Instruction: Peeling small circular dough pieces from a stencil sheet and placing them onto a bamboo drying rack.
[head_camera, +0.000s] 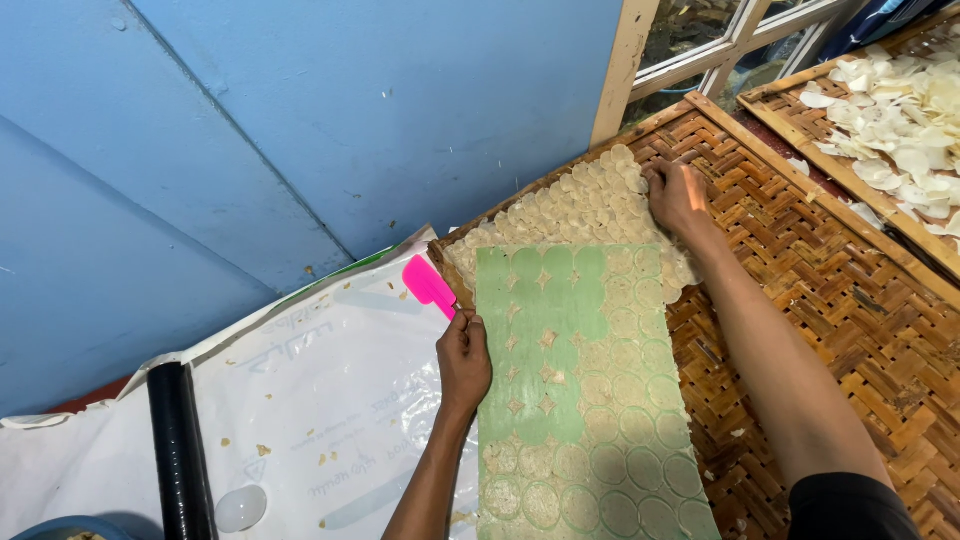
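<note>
Pink plastic comes first on my left: a small pink scraper (428, 285) held in my left hand (464, 360), fingers curled shut around its handle, the blade pointing up and away over the white plastic sheet (300, 400). Further left on that sheet lies a black roll (180, 450), well apart from the work.

Just right of that hand sits the green board (560, 380), a long flat strip covered with thin round pale discs (620, 400) laid in overlapping rows. Its far end rests on the woven bamboo tray (800, 280), and the left hand touches its left edge. Some discs near the board's middle are already gone, leaving bare green with small star-shaped leftovers.

Beyond the board's far end, a patch of the same discs (590, 205) lies on the tray. My right hand (675, 195) presses flat on the right edge of that patch, fingers spread and holding nothing.

My judgement on doing this well: I keep the scraper blade low and nearly flat against the green surface so it slides under the discs rather than tearing them, and I keep the right hand light, steadying the sheet without dragging it out of its rows.

Far right, a second tray (860, 185) holds loose white chips (900, 120).
</note>
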